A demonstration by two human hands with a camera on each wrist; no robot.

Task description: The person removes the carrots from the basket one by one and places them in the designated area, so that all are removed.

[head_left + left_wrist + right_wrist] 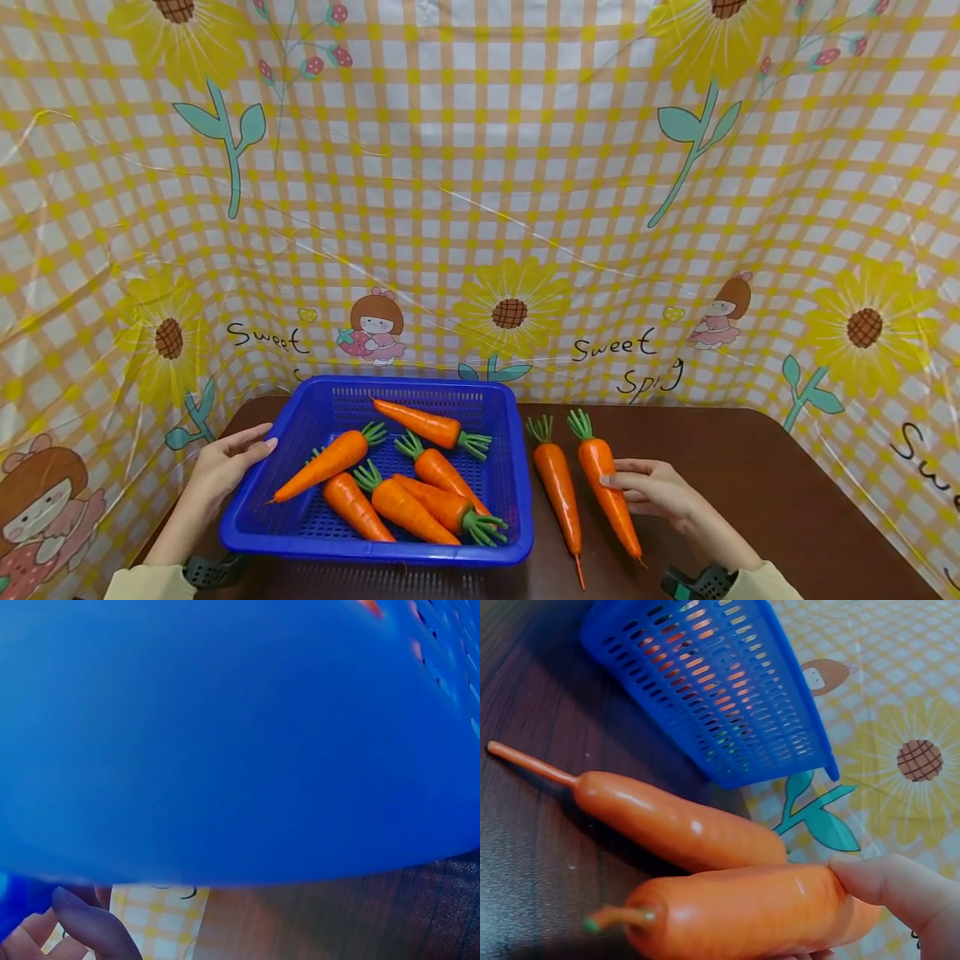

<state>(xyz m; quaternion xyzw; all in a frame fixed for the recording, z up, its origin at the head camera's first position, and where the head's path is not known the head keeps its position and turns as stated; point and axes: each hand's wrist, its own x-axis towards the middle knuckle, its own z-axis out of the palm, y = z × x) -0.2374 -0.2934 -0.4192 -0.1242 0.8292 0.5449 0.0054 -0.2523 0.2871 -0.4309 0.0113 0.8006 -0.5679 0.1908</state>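
Hands wide apart, both forearms reaching forward! The left hand (pixel 225 471) grips the left rim of the blue basket (pixel 360 551), where more carrots (pixel 408 508) lie jumbled. And the right hand (pixel 660 493) pinches a glossy orange carrot (pixel 616 508), green stems pointing away, just beside a second carrot (pixel 559 487) on the brown desk (pixel 720 458).

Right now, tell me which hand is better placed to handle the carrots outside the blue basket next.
Likely the right hand: it grips the outer carrot, and the inner carrot lies close beside that. The left hand is across the blue basket, holding its opposite side.
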